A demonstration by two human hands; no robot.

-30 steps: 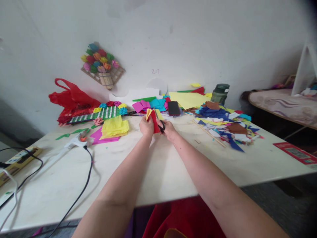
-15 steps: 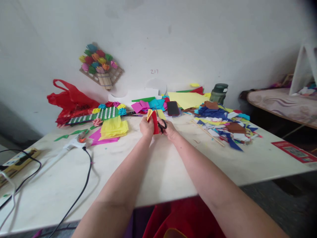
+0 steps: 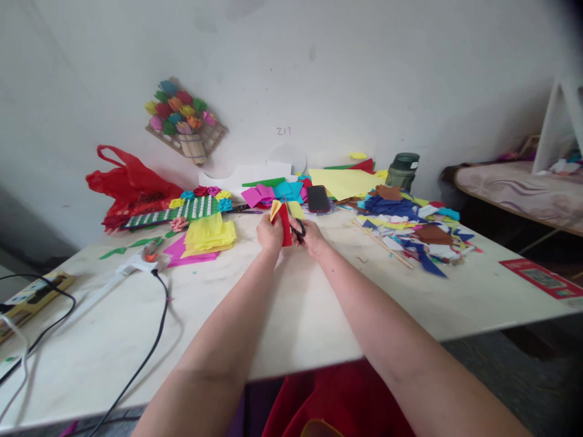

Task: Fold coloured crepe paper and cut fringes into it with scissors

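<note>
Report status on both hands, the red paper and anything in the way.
Left hand: gripping red paper. Right hand: holding black-handled scissors beside it. Phone lies beyond both hands, apparently not in the way.

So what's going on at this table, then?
Someone is working with paper. Their left hand grips a piece of red paper, and their right hand holds black-handled scissors close beside it; whether the blades are cutting into it is too small to tell. Yellow paper lies stacked to the left on the table, with a pile of mixed scraps to the right.
</note>
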